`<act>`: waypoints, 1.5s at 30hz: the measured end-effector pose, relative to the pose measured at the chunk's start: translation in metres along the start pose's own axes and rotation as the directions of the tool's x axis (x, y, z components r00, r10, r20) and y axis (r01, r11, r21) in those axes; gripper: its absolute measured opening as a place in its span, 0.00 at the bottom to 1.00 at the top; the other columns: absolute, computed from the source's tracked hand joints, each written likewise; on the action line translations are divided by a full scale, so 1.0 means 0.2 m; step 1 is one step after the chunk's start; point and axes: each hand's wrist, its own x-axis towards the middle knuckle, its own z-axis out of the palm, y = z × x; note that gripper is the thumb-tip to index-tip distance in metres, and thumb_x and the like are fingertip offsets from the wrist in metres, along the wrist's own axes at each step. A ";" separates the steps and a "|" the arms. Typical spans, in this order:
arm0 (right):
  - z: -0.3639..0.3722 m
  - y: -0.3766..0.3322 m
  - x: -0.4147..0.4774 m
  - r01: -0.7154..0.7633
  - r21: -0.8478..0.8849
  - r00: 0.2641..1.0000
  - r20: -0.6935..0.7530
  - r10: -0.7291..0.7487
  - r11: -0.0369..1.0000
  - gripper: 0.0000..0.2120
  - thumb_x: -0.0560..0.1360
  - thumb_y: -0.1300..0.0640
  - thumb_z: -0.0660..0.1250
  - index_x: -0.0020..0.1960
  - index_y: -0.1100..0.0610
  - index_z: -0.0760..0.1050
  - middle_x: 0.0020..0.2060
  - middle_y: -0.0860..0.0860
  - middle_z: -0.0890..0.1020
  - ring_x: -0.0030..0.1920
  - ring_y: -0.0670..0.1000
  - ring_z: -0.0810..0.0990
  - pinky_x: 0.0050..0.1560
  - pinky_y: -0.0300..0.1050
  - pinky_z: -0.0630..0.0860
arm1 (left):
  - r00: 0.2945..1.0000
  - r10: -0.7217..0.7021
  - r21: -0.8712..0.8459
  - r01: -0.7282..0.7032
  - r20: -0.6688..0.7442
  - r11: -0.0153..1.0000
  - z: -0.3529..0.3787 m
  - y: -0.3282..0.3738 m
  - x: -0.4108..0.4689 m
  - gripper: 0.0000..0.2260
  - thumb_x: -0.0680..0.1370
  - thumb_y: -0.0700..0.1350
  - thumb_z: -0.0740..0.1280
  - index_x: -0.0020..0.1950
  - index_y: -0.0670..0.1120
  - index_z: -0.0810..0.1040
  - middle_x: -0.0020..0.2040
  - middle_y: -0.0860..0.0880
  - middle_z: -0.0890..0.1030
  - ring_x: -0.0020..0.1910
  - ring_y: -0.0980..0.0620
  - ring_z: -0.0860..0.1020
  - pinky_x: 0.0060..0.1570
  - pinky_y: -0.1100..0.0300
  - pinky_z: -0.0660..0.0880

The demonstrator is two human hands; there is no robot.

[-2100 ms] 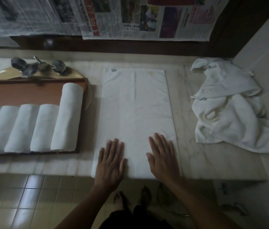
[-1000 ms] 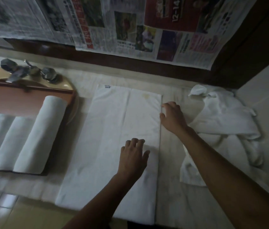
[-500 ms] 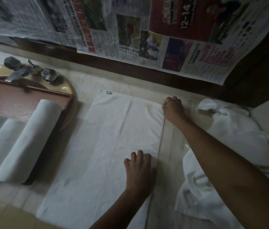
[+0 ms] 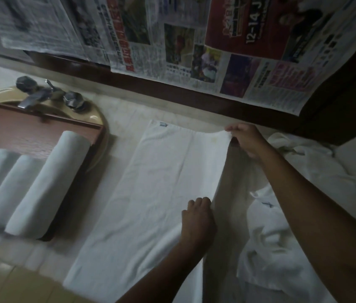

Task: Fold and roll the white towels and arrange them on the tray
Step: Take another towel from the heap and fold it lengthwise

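A white towel [image 4: 155, 189] lies spread lengthwise on the marble counter, folded into a long strip. My right hand [image 4: 246, 142] pinches its far right corner and lifts it off the counter. My left hand [image 4: 198, 221] grips the towel's right edge about halfway along, fingers curled over it. To the left, a brown wooden tray [image 4: 28, 127] holds several rolled white towels [image 4: 46, 184] side by side.
A heap of unfolded white towels [image 4: 282, 226] lies on the counter to the right, under my right arm. A sink with a metal tap [image 4: 48, 92] sits behind the tray. Newspaper sheets [image 4: 172, 51] hang on the wall behind. The counter's front edge runs at lower left.
My hands left the towel's near end and went to its right edge. The right hand has reached the far corner and now raises it; the left hand curled onto the edge.
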 end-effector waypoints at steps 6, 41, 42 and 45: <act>0.12 -0.16 -0.05 0.144 0.042 0.981 0.124 -0.148 0.989 0.12 0.81 0.68 0.64 0.55 0.54 0.81 0.52 0.56 0.85 0.46 0.49 0.84 0.48 0.39 0.82 | 0.998 -0.070 -0.364 0.065 0.000 0.929 -0.35 -0.08 -0.05 0.12 0.85 0.46 0.62 0.43 0.44 0.76 0.41 0.50 0.76 0.40 0.52 0.74 0.35 0.67 0.67; 1.21 -0.14 0.35 0.442 -0.599 0.852 0.049 -0.521 0.667 0.13 0.83 0.46 0.64 0.51 0.56 0.76 0.50 0.54 0.81 0.51 0.59 0.77 0.52 0.54 0.70 | 0.860 -0.510 -0.598 0.403 -0.013 0.693 -0.67 -1.12 0.15 0.12 0.76 0.51 0.74 0.39 0.46 0.77 0.33 0.52 0.84 0.33 0.57 0.81 0.33 0.59 0.74; 1.21 -0.14 0.35 0.447 -0.605 0.843 0.040 -0.536 0.659 0.13 0.83 0.46 0.64 0.50 0.56 0.76 0.50 0.53 0.81 0.50 0.59 0.77 0.51 0.54 0.70 | 0.858 -0.513 -0.581 0.406 -0.023 0.705 -0.66 -1.13 0.15 0.12 0.76 0.51 0.74 0.39 0.47 0.77 0.33 0.52 0.84 0.34 0.58 0.81 0.35 0.59 0.75; 1.23 -0.13 0.34 0.455 -0.620 0.821 0.014 -0.571 0.639 0.11 0.82 0.47 0.66 0.49 0.55 0.76 0.48 0.52 0.81 0.49 0.58 0.76 0.50 0.51 0.69 | 0.843 -0.536 -0.545 0.431 -0.042 0.719 -0.65 -1.13 0.15 0.13 0.76 0.52 0.75 0.39 0.46 0.76 0.34 0.52 0.82 0.35 0.59 0.79 0.33 0.62 0.71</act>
